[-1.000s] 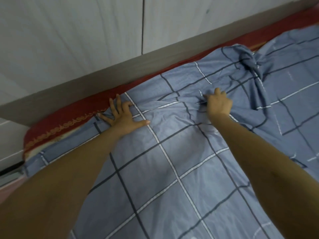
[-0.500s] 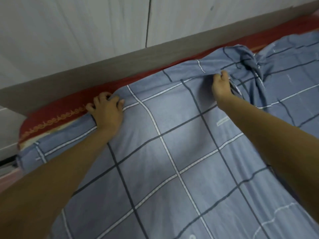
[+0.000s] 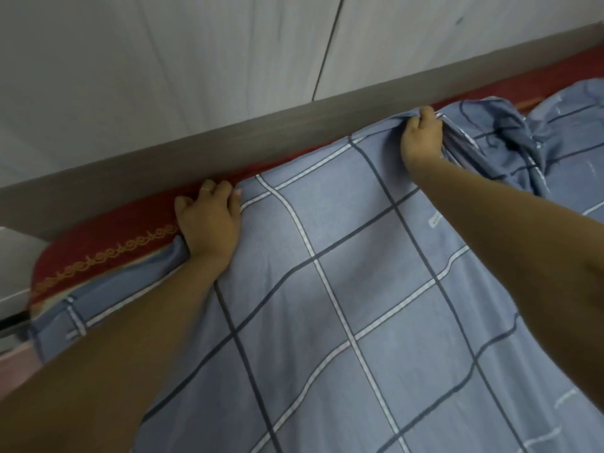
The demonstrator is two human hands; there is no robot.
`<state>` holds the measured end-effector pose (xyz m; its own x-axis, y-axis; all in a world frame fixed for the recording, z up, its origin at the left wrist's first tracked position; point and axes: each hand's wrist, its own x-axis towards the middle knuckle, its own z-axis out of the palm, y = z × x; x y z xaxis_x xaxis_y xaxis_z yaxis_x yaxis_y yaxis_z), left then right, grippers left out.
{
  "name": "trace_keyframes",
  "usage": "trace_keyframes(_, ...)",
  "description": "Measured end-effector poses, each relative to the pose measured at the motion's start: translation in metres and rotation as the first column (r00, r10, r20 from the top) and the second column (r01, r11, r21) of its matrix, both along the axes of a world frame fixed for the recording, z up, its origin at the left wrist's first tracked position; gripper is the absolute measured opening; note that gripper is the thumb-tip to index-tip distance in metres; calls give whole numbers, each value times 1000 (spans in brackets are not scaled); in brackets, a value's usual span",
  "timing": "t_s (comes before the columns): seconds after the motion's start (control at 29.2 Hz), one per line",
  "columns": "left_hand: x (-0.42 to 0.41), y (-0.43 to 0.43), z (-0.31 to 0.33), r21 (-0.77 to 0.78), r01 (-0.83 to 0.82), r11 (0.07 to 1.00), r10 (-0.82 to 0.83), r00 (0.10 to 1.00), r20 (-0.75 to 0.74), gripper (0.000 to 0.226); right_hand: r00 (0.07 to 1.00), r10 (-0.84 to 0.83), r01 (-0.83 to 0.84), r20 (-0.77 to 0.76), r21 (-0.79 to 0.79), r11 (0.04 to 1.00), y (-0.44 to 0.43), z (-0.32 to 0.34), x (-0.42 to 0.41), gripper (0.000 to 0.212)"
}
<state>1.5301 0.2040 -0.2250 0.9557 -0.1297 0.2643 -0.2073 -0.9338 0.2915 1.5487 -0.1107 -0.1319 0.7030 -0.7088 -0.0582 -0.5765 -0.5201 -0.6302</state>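
Both hands have gone farther up toward the board since a moment ago, dragging the edge of the sheet (image 3: pixel 327 289) with them. Blue and checked, the sheet lies spread from under both forearms up to the hands and bunches into folds just right of the right hand (image 3: pixel 421 138). Beyond the fingertips runs the grey board (image 3: pixel 196 155). Red mattress (image 3: pixel 108 237) shows bare to the left of the left hand (image 3: pixel 209 223). The left hand curls its fingers over the sheet's edge and grips it. The right hand clutches a fold of it in a fist. A small label (image 3: pixel 434 220) sits beside the right forearm.
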Motion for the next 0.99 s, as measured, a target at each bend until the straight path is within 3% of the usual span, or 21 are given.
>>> trace_keyframes(0.14, 2, -1, -12, 24, -19, 1000, 16, 992, 126, 25, 982, 86, -88, -171, -5, 996, -5, -33, 13, 36)
trace_keyframes(0.27, 5, -2, -17, 30, -1, 1000, -3, 990, 138, 21, 929, 52, -62, -367, -15, 998, -1, -48, 23, 49)
trace_keyframes(0.45, 7, -2, -17, 67, 37, 997, -46, 989, 142, 17, 943, -79, 69, -324, -44, 997, 4, -28, 38, 40)
trace_keyframes(0.58, 6, -3, -17, 76, 48, 996, -58, 988, 141, 20, 914, -56, 17, -403, -100, 995, -4, -30, 35, 34)
trace_keyframes(0.86, 7, -2, -14, 107, 58, 993, -74, 986, 148, 22, 854, -167, 24, -492, -283, 959, -6, -31, 32, 46)
trace_keyframes(0.99, 7, -2, -15, 93, 56, 994, -68, 988, 135, 22, 845, -145, 51, -514, -193, 980, -8, -30, 39, 45)
